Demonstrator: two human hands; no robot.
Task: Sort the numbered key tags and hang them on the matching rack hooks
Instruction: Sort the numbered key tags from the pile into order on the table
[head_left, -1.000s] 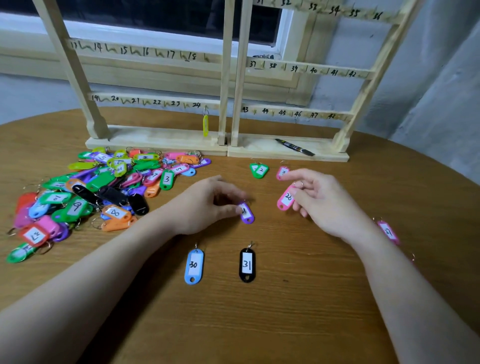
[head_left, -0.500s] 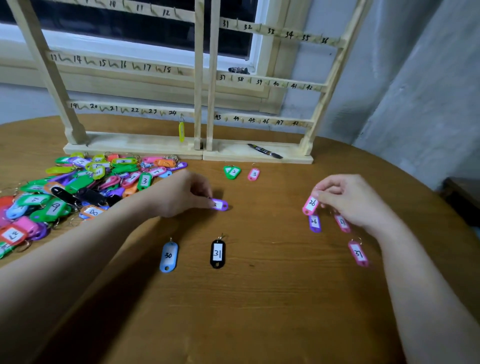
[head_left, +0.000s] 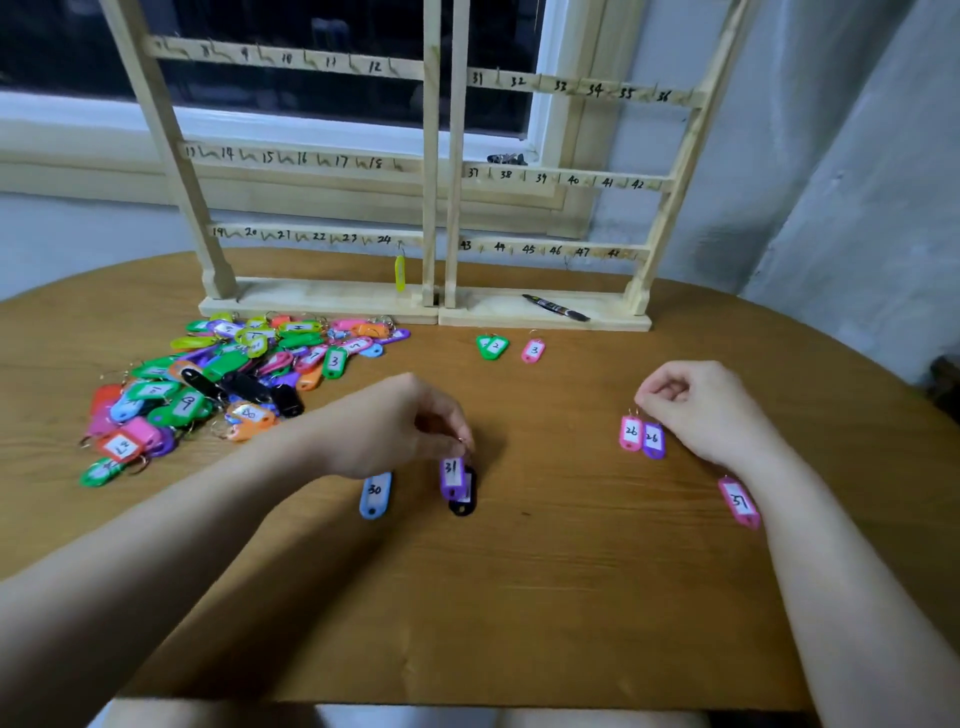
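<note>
Near centre, my left hand (head_left: 400, 423) is pinching the ring of a purple tag 31 (head_left: 452, 477) over a black tag (head_left: 464, 501) beside blue tag 30 (head_left: 375, 494), my right hand (head_left: 701, 410) is pinching pink tag 26 (head_left: 630, 433) at right, and the tag pile (head_left: 218, 374) and rack (head_left: 441, 171) are sitting beyond, upper left.

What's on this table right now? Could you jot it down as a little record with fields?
Left hand: pinches the ring of a purple tag 31, over a black tag
Right hand: fingers curled at the rings of the pink 26 tag and purple 26 tag
Nearby: blue tag 30
Unsorted: a colourful pile at left
Rack: one yellow tag hangs near hook 24
Rack base: a black pen
</note>
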